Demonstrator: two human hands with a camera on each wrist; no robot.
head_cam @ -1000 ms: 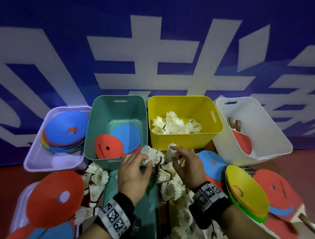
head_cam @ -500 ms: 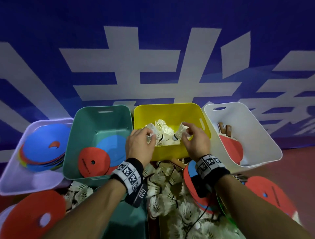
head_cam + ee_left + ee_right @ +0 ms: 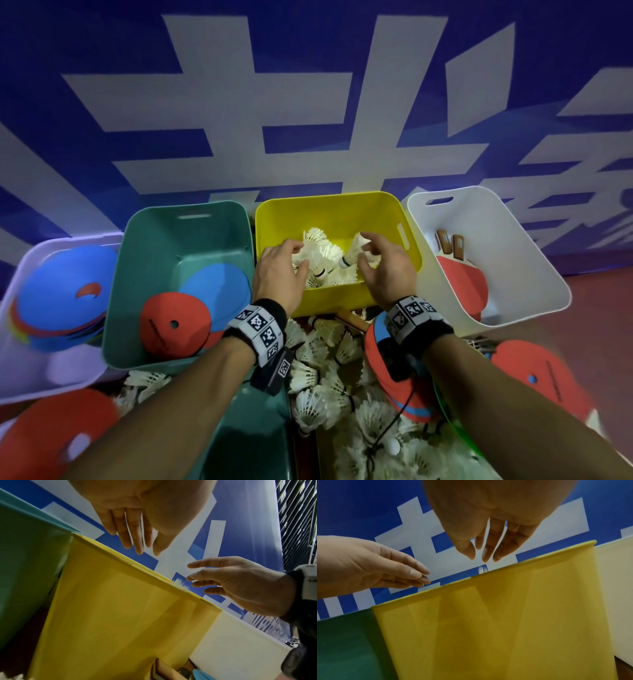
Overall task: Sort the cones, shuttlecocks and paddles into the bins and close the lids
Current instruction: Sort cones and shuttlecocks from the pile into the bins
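Observation:
Both my hands hover over the yellow bin (image 3: 407, 246), which holds a heap of white shuttlecocks (image 3: 322, 260). My left hand (image 3: 291, 260) and right hand (image 3: 368, 255) have relaxed, spread fingers and hold nothing. One shuttlecock (image 3: 351, 255) hangs cork-down between them, above the heap. The left wrist view shows my left hand (image 3: 140, 545) empty above the yellow bin (image 3: 120, 608). The right wrist view shows my right hand (image 3: 484, 553) empty above the yellow bin's rim (image 3: 505, 574). Many loose shuttlecocks (image 3: 329, 377) lie on the floor under my wrists.
The green bin (image 3: 185, 226) holds red and blue cones (image 3: 171, 325). A lilac bin (image 3: 20, 377) has a cone stack (image 3: 58, 298). The white bin (image 3: 513, 274) holds paddles (image 3: 462, 277). Loose cones (image 3: 548, 377) and a green lid (image 3: 250, 438) lie near me.
Both hands carried shuttlecocks from the floor pile up over the yellow bin. They have now let go, and their fingers have spread.

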